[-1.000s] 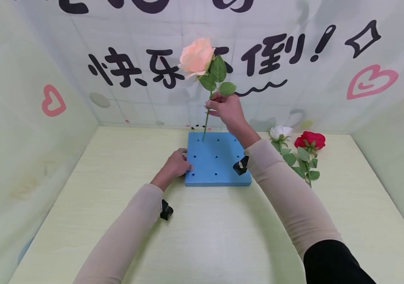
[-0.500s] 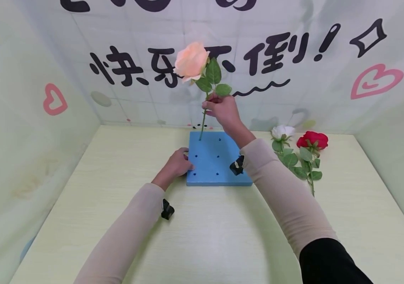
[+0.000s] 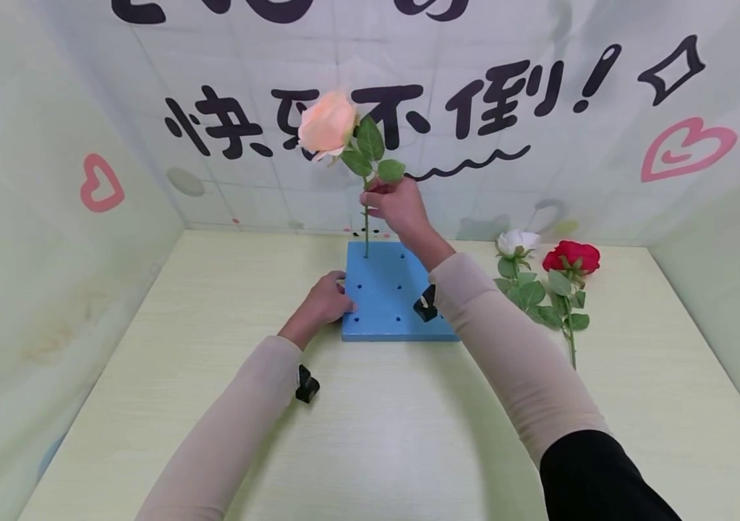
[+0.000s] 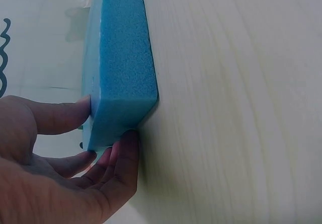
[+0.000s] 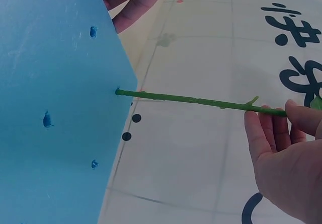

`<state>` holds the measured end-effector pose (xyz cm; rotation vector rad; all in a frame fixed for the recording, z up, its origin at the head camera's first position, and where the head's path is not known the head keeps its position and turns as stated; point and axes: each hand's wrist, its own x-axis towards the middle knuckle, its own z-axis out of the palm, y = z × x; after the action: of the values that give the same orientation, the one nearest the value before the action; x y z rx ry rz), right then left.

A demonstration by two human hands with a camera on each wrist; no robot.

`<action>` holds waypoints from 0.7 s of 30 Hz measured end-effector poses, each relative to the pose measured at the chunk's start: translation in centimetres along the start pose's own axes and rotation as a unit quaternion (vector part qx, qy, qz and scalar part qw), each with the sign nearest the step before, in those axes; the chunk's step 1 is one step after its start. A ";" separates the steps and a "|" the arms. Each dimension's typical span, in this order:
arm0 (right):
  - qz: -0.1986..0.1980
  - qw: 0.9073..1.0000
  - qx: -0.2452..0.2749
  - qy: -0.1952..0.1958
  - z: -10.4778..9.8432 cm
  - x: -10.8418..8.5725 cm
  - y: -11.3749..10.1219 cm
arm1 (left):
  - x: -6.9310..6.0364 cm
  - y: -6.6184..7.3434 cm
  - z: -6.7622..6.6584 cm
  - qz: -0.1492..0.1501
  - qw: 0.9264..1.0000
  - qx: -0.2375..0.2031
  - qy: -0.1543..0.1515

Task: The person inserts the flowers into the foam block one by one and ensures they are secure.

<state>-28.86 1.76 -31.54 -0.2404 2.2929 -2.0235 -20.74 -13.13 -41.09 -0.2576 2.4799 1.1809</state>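
A peach artificial rose (image 3: pixel 328 124) stands nearly upright, its bloom tipped to the left. My right hand (image 3: pixel 401 206) pinches its green stem (image 5: pixel 196 100) between thumb and fingers, below the leaves. The stem's lower end sits in the far-left hole of a blue foam block (image 3: pixel 379 304), as the right wrist view shows; how deep it goes cannot be seen. My left hand (image 3: pixel 325 300) grips the block's left edge, thumb (image 4: pixel 63 117) on the top face and fingers against the side. My right forearm hides part of the block's right side.
A white rose (image 3: pixel 516 244) and a red rose (image 3: pixel 571 257) lie on the pale table (image 3: pixel 370 412), right of the block. Several holes dot the block's top. Behind the table hangs a printed cloth (image 3: pixel 246 199).
The stem's tip has come onto the far-left hole. The bloom has swung left and a little lower with my right hand, so the stem is straighter. My left hand stays at the block.
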 end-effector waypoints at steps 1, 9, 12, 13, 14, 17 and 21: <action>0.000 1.000 -0.003 -0.002 0.1 0.0 0.0 | 0.0 0.0 0.0 0.001 1.000 0.000 0.000; 0.023 1.000 -0.009 -0.005 0.4 0.3 0.8 | 0.1 -0.2 0.0 0.004 1.000 0.010 0.001; 0.022 1.000 -0.008 -0.002 0.4 0.3 1.0 | 0.2 -0.3 0.1 0.005 1.000 0.008 0.000; 0.020 1.000 -0.009 -0.002 0.4 0.3 1.0 | 0.2 -0.3 0.1 0.005 1.000 0.007 0.001; 0.019 1.000 -0.010 -0.002 0.4 0.4 1.0 | 0.2 -0.3 0.0 0.005 1.000 0.005 0.001; 0.021 1.000 -0.010 -0.003 0.5 0.4 1.0 | 0.2 -0.3 0.0 0.005 1.000 0.007 0.002; 0.023 1.000 -0.009 -0.007 0.6 0.4 0.9 | 0.1 -0.2 0.0 0.006 1.000 0.010 0.003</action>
<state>-29.18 1.18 -32.52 -0.2017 2.2868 -1.9744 -20.73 -13.26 -41.29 -0.2421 2.5004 1.1624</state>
